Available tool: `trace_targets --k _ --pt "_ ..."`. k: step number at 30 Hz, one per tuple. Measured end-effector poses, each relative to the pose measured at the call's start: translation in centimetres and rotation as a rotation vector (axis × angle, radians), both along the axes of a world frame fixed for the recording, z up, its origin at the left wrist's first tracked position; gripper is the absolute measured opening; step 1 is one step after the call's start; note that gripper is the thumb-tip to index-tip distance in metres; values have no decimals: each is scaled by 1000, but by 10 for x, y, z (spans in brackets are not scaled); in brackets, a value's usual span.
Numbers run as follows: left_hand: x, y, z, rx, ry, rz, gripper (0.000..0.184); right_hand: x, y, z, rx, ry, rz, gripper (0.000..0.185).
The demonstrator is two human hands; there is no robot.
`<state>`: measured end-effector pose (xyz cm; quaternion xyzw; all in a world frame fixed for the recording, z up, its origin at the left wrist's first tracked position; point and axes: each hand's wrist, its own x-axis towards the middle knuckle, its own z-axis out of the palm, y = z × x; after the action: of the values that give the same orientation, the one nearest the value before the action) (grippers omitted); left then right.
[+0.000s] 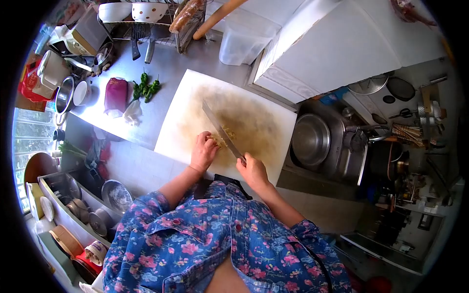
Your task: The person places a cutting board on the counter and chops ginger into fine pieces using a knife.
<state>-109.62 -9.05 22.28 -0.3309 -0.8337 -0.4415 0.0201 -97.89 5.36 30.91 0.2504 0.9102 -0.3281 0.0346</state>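
Observation:
A long knife (218,127) lies slantwise over the stained white cutting board (178,105), its tip pointing to the upper left. My right hand (252,171) is wrapped round its handle near the board's lower edge. To the left of the blade, my left hand (204,150) rests on the board with bent fingers, against small pale yellowish pieces (225,138). These chopped bits lie on both sides of the blade. What is under my left fingertips is hidden.
Green peppers (145,89), a purple package (116,96) and a crumpled white bag (132,113) lie on the counter at left. A sink with a metal basin (310,140) adjoins the board's right side. A clear plastic bin (246,43) stands behind the board.

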Motion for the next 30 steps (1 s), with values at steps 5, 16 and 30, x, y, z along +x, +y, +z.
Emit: trace_targets --k 5,16,30 --pt "-5 -2 -17 -29 -33 -141 15 6 -1 9 -69 -103 -1 24" --pt "1 -4 8 -136 59 -106 34 11 -6 24 -123 -152 -8 24" --pt "-2 -6 -5 -32 49 -195 18 12 -11 31 -134 -167 6 24"
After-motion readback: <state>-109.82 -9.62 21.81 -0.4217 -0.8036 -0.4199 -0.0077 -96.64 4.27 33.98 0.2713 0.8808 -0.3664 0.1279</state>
